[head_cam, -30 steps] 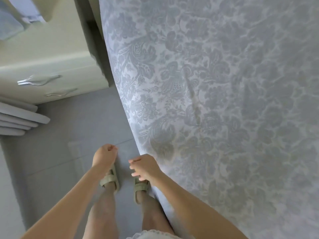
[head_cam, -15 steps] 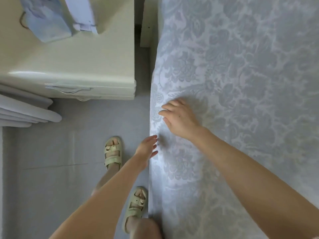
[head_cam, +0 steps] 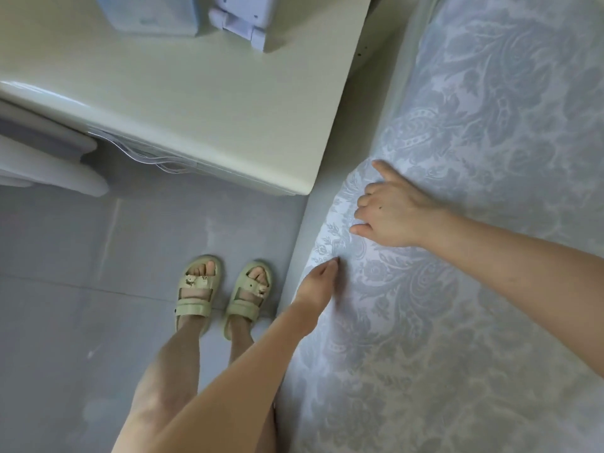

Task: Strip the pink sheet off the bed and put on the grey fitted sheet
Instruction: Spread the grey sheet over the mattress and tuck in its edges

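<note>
On my feed the pale grey fabric with a woven floral damask pattern (head_cam: 474, 289) lies smooth over the bed, filling the right side from near to far and rounding down at its left edge; I cannot tell whether it is the fitted sheet or the bare mattress. The right hand (head_cam: 392, 214) rests on it near that edge, far finger straight, the others bent; whether they grip cloth I cannot tell. The left hand (head_cam: 318, 282) sits nearer, apart, straight fingertips touching the fabric. At far left stands a glossy cream cabinet (head_cam: 212, 109); a pale blue box (head_cam: 153, 14) sits on top, contents hidden. Pale green sandals (head_cam: 196, 292) stand on the grey floor (head_cam: 98, 256).
</note>
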The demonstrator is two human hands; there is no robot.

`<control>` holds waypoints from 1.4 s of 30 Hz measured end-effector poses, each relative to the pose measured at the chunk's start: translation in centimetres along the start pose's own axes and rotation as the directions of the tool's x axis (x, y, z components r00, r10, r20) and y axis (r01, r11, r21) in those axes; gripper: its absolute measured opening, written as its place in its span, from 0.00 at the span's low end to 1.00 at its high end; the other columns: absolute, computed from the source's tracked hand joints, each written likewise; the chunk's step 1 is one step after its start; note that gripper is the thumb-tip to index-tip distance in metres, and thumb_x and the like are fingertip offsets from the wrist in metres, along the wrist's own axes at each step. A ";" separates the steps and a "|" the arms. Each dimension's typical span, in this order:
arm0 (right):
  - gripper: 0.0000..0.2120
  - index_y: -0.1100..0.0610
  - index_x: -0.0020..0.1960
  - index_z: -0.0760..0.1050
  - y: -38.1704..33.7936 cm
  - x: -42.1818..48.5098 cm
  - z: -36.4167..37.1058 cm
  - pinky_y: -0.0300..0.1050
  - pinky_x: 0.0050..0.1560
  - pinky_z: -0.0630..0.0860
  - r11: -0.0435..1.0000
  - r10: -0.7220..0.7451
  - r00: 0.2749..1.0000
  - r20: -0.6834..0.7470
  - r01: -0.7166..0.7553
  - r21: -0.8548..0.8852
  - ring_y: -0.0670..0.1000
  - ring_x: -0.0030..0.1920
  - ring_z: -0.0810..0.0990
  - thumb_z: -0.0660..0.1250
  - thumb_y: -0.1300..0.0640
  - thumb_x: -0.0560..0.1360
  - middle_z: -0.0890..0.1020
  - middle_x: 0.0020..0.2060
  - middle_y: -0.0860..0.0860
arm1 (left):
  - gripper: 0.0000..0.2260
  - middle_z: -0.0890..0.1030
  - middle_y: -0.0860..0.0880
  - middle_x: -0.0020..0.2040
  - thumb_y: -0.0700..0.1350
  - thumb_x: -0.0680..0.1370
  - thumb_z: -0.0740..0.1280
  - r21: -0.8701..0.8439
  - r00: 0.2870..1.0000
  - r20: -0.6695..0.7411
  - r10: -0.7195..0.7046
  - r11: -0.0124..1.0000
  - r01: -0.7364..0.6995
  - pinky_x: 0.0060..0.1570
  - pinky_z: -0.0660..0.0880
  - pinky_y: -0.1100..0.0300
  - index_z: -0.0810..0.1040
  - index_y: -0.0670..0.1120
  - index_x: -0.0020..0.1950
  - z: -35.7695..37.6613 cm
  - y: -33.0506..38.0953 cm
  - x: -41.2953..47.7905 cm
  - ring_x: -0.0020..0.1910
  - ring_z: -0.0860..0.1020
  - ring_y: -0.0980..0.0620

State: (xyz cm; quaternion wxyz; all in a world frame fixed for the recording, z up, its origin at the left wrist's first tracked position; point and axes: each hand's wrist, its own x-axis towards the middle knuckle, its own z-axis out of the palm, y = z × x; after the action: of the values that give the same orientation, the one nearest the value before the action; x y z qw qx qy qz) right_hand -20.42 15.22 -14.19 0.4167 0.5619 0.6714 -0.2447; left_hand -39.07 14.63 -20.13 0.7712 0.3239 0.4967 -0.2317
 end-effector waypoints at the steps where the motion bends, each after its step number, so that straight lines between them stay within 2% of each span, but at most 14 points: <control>1: 0.29 0.49 0.58 0.78 0.1 0.5 -0.6 0.62 0.72 0.47 1.000 -0.006 0.999 0.050 0.007 -0.023 0.50 0.59 0.74 0.40 0.40 0.80 0.79 0.54 0.45 | 0.15 0.73 0.57 0.56 0.53 0.82 0.55 0.005 1.000 -0.009 0.016 1.000 -0.016 0.57 0.64 0.64 0.72 0.53 0.66 0.2 0.3 0.6 0.56 0.71 0.56; 5: 0.27 0.50 0.59 0.77 0.2 2.0 -1.7 0.59 0.68 0.56 1.000 -0.030 0.990 0.140 0.030 -0.001 0.49 0.61 0.72 0.43 0.40 0.81 0.78 0.57 0.45 | 0.08 0.72 0.51 0.43 0.49 0.81 0.55 0.043 0.992 -0.055 0.112 0.993 -0.110 0.41 0.64 0.62 0.72 0.51 0.47 0.7 0.2 1.5 0.44 0.69 0.51; 7: 0.26 0.49 0.56 0.78 0.6 2.4 -1.8 0.56 0.67 0.59 0.999 -0.038 0.994 0.104 0.034 0.035 0.50 0.59 0.72 0.44 0.41 0.81 0.79 0.54 0.46 | 0.10 0.75 0.48 0.44 0.49 0.80 0.56 0.196 0.986 -0.086 0.141 0.973 -0.122 0.45 0.69 0.57 0.75 0.49 0.45 0.2 0.2 1.8 0.48 0.71 0.46; 10: 0.21 0.53 0.52 0.81 3.1 3.8 -1.9 0.54 0.65 0.62 0.997 0.041 0.970 -0.238 -0.024 0.076 0.55 0.53 0.75 0.52 0.44 0.79 0.81 0.48 0.51 | 0.13 0.71 0.48 0.63 0.52 0.79 0.60 0.492 0.948 -0.229 0.222 0.867 -0.084 0.64 0.65 0.55 0.77 0.49 0.58 -1.1 0.6 3.4 0.64 0.68 0.46; 13: 0.19 0.47 0.64 0.74 5.7 5.6 -2.4 0.55 0.70 0.52 0.990 0.122 0.992 0.010 -0.123 0.067 0.54 0.63 0.71 0.63 0.43 0.75 0.76 0.59 0.51 | 0.22 0.70 0.52 0.65 0.55 0.74 0.67 0.285 0.981 -0.161 0.106 0.957 -0.057 0.67 0.65 0.52 0.69 0.52 0.66 -1.9 1.0 5.8 0.65 0.68 0.49; 16: 0.23 0.43 0.66 0.71 6.0 7.1 -2.9 0.51 0.68 0.56 0.992 0.090 0.973 0.214 -0.107 0.071 0.52 0.65 0.70 0.68 0.43 0.72 0.77 0.61 0.48 | 0.27 0.77 0.52 0.55 0.54 0.71 0.70 0.077 0.998 -0.046 0.040 0.996 -0.036 0.61 0.72 0.52 0.65 0.55 0.67 -1.2 1.0 7.2 0.56 0.76 0.49; 18: 0.23 0.45 0.65 0.72 5.9 7.2 -2.8 0.48 0.63 0.60 0.986 0.078 0.984 0.162 -0.100 0.133 0.52 0.63 0.71 0.70 0.46 0.70 0.77 0.60 0.48 | 0.18 0.77 0.53 0.46 0.50 0.73 0.70 0.075 0.982 -0.134 0.134 0.989 -0.124 0.53 0.76 0.56 0.70 0.52 0.60 -1.1 0.8 7.1 0.47 0.78 0.51; 20: 0.19 0.49 0.60 0.76 6.1 6.3 -2.1 0.48 0.58 0.62 0.984 0.056 0.998 -0.021 -0.051 0.168 0.54 0.60 0.73 0.72 0.53 0.70 0.78 0.55 0.50 | 0.08 0.76 0.53 0.39 0.44 0.75 0.69 -0.005 0.940 -0.260 0.221 0.973 -0.230 0.42 0.75 0.56 0.72 0.50 0.50 -1.5 0.6 6.3 0.37 0.77 0.52; 24: 0.14 0.57 0.47 0.81 6.4 4.1 -0.9 0.52 0.47 0.70 0.957 0.011 0.952 -0.307 0.079 0.279 0.59 0.45 0.77 0.76 0.64 0.62 0.80 0.43 0.54 | 0.07 0.73 0.55 0.32 0.40 0.75 0.68 -0.143 0.897 -0.336 0.287 0.926 -0.350 0.38 0.70 0.56 0.72 0.49 0.42 -2.0 0.2 4.1 0.31 0.71 0.54; 28: 0.08 0.52 0.53 0.79 5.9 3.5 -1.2 0.47 0.49 0.72 0.934 -0.026 0.985 -0.170 0.084 0.346 0.55 0.51 0.78 0.67 0.52 0.75 0.82 0.45 0.48 | 0.08 0.73 0.56 0.34 0.40 0.77 0.67 -0.064 0.887 -0.314 0.339 0.924 -0.376 0.37 0.70 0.59 0.70 0.49 0.42 -0.9 0.2 2.5 0.34 0.71 0.52; 30: 0.10 0.49 0.47 0.76 5.8 3.5 -1.6 0.44 0.47 0.69 0.938 -0.053 0.998 -0.045 0.066 0.340 0.51 0.51 0.76 0.58 0.48 0.79 0.78 0.43 0.44 | 0.09 0.74 0.56 0.37 0.38 0.77 0.65 -0.018 0.882 -0.312 0.353 0.926 -0.377 0.41 0.72 0.56 0.70 0.49 0.42 -0.5 0.2 2.4 0.39 0.74 0.48; 35: 0.14 0.47 0.56 0.74 5.5 2.8 -1.7 0.46 0.60 0.63 0.978 -0.139 0.990 0.020 0.135 0.161 0.47 0.55 0.76 0.51 0.50 0.81 0.77 0.56 0.41 | 0.10 0.73 0.54 0.34 0.38 0.77 0.66 -0.170 0.867 -0.427 0.258 0.918 -0.357 0.34 0.67 0.60 0.69 0.48 0.40 -0.8 0.8 2.5 0.33 0.69 0.52; 39: 0.20 0.46 0.50 0.72 4.6 2.1 -2.3 0.47 0.60 0.58 0.989 -0.132 0.984 0.117 0.122 0.088 0.43 0.54 0.74 0.42 0.47 0.81 0.75 0.52 0.41 | 0.12 0.75 0.53 0.36 0.35 0.76 0.65 -0.281 0.861 -0.479 0.174 0.898 -0.338 0.40 0.68 0.59 0.68 0.49 0.39 -1.1 1.0 2.5 0.36 0.71 0.52; 42: 0.21 0.49 0.49 0.73 4.3 2.7 -2.8 0.53 0.69 0.52 0.994 -0.089 0.966 0.242 0.073 0.075 0.44 0.55 0.75 0.42 0.46 0.82 0.74 0.50 0.41 | 0.12 0.75 0.53 0.36 0.34 0.76 0.65 -0.285 0.880 -0.448 0.158 0.908 -0.308 0.40 0.68 0.59 0.69 0.49 0.38 -1.4 1.4 2.7 0.35 0.71 0.52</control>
State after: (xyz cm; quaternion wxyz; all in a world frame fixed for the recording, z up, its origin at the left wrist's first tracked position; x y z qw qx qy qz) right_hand -17.12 20.00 -14.33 0.4674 0.5128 0.6287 -0.3512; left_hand -37.93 16.49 -22.61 0.7151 0.2826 0.6386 0.0300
